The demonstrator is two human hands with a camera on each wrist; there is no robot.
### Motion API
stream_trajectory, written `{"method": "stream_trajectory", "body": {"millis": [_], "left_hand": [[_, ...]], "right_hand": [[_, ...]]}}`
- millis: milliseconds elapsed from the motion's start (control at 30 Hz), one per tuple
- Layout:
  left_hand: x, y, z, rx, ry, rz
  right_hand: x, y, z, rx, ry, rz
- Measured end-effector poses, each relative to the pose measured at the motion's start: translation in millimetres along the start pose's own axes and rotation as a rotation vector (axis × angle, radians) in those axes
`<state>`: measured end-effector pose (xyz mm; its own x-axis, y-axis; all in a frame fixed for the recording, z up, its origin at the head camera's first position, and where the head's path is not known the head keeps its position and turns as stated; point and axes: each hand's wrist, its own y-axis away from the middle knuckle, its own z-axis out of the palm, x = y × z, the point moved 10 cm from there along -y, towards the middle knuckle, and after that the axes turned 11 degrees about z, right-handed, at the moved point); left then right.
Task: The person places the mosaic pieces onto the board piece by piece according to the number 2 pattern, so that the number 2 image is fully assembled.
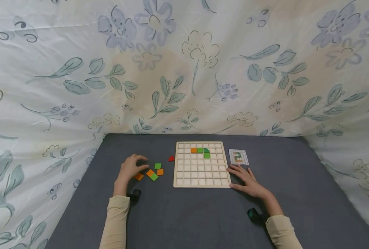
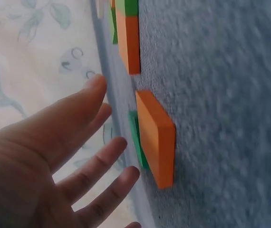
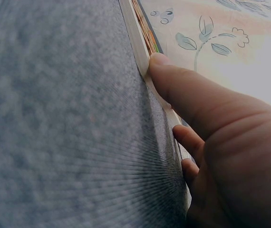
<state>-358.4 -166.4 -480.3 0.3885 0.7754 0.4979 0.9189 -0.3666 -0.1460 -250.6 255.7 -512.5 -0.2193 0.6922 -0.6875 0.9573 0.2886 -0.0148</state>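
The fingers of the left hand (image 1: pixel 130 168) are curving loosely, released, just beside a flat orange square tile (image 2: pixel 154 137). The right hand's (image 1: pixel 247 180) fingers are resting, unclenched, against a pale wooden gridded board (image 1: pixel 197 170) — four orange and green tiles (image 1: pixel 200 150) are sitting in it. Beyond, a small paper card (image 1: pixel 238 157) is showing a printed figure resembling "2".

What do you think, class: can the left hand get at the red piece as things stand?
Probably yes: the left hand looks empty, and nothing visibly covers or blocks the red piece beside the board.
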Motion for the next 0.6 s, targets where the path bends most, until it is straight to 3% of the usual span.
{"method": "stream_trajectory", "body": {"millis": [300,600], "left_hand": [[-13.6,7.1,-2.5,-0.042,-0.014,-0.053],[-13.9,13.0,-5.3,-0.095,-0.031,-0.072]], "right_hand": [[0.3,-0.5,-0.2,0.001,-0.002,0.0],[2.0,-0.2,-0.4,0.004,-0.006,0.001]]}}
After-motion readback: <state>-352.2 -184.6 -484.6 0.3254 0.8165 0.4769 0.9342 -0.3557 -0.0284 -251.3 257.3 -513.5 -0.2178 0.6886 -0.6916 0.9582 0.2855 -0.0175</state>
